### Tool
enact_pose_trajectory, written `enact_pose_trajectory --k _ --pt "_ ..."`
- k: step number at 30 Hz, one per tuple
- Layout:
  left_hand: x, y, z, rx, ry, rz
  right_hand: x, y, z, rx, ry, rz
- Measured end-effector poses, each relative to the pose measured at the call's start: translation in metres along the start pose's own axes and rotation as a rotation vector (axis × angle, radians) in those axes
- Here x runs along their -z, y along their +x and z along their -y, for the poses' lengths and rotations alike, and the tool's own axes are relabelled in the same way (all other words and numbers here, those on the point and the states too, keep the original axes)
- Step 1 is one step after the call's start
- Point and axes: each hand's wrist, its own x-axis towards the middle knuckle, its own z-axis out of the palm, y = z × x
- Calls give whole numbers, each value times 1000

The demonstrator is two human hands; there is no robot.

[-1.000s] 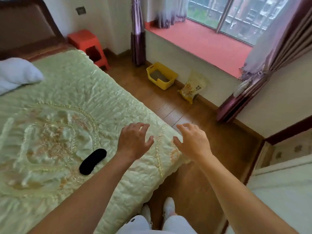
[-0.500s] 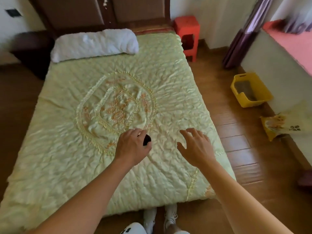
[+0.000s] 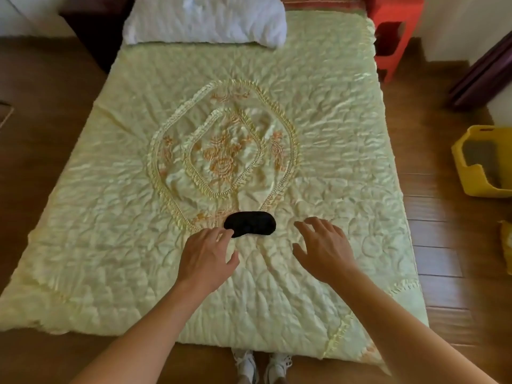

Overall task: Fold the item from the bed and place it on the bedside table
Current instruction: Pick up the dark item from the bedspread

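Change: our left hand (image 3: pixel 206 260), over the black item (image 3: pixel 250 223) a half-second ago, now uncovers it, lower centre, flat on bed (image 3: pixel 110 245) | both hands spread, empty; right hand (image 3: pixel 322 249) just beside | grasp next, fold pending.

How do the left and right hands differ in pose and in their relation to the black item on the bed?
The left hand has its fingertips at the near-left end of the black item; the right hand sits off to the item's right, apart from it. The left hand's fingers are closer together; the right hand's fingers are spread wider. Both are open, palm down over the bedspread, holding nothing.
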Motion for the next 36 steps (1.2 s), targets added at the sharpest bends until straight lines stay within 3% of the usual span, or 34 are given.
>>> enact_pose_trajectory --k 17,27,31,36 --pt "-243 162 63 -87 -30 27 -238 160 -14 9 19 125" --pt "-265 187 68 -85 -73 -13 -262 189 -15 -138 171 -43" --pt "-264 187 64 -32 -143 -16 -260 203 -17 -265 320 -17" --pt "-257 184 58 74 -428 88 -261 209 -14 -395 546 41"
